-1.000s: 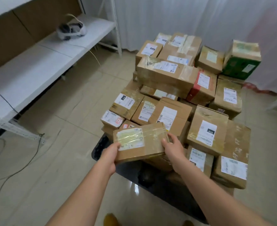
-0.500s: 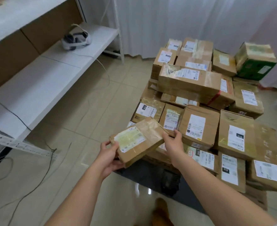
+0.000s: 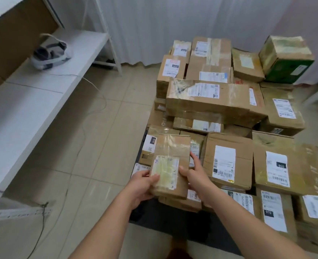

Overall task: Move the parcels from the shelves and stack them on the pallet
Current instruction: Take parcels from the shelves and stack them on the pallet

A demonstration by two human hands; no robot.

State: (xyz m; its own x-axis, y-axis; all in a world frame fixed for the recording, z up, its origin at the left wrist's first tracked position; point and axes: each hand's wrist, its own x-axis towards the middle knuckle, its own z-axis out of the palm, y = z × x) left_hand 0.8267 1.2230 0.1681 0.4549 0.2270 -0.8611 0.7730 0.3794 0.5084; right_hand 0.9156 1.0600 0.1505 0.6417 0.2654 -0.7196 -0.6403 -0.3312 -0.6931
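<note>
Head view: small taped parcel (image 3: 170, 166) held long-side away over the near left corner of the stack on the pallet (image 3: 173, 219), turned likely to match the row beneath. Left hand (image 3: 142, 184) gripping its near left edge, right hand (image 3: 191, 174) curled around the right edge, forefinger out, steadying for set-down. Shelves (image 3: 42, 86) at left, bare of parcels.

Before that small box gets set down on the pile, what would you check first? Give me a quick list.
1. Grip: left hand and right hand both hold the small parcel: ok.
2. Parcel over the pallet's front left corner: ok.
3. Flat spot underneath: cannot tell, the parcel hides it.
4. Neighbouring labelled box sits level: ok.
5. Right-hand fingers clear of that box: cannot tell.
</note>
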